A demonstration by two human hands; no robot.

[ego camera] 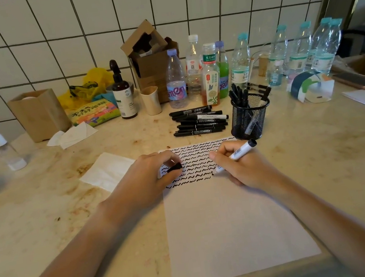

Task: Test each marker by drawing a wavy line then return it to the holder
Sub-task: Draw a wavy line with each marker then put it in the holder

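A white sheet of paper (233,225) lies on the counter, its top part covered with rows of black wavy lines (194,160). My right hand (242,167) grips a white marker (239,152), tip down on the paper at the end of the lowest row. My left hand (152,178) rests on the paper's left edge and pinches the marker's black cap (175,167). A black mesh holder (250,117) with several markers stands just beyond the paper's top right corner. Several black markers (200,121) lie in a pile left of the holder.
Several plastic bottles (210,73) line the tiled back wall, with an open cardboard box (151,53) behind them. A brown pump bottle (122,92), a small cup (151,100), a paper bag (38,114) and tissues (108,170) sit to the left. A tape roll (310,87) lies right.
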